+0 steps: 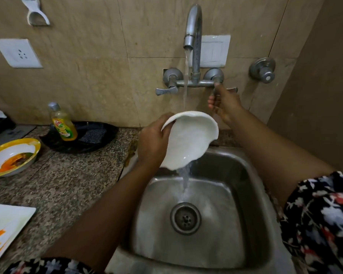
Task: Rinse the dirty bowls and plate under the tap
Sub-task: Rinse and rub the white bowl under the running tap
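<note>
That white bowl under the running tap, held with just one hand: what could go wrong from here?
The left hand alone grips the wet, tilted white bowl by its rim above the steel sink; it might slip and chip. The right hand is on the tap handle; more flow could splash off the bowl toward the wall switch behind the spout. The curry-stained yellow-rimmed bowl and white plate still wait unrinsed.

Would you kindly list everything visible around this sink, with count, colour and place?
white bowl: 1, white, tilted under the water stream
tap: 1, grey metal, wall-mounted, running
sink: 1, steel, centre
yellow-rimmed bowl: 1, soiled, counter left
white plate: 1, orange-stained, counter lower left
soap bottle: 1, yellow, on black tray
wall sockets: 2, white, on wall
left hand: holds white bowl
right hand: on tap handle
</note>
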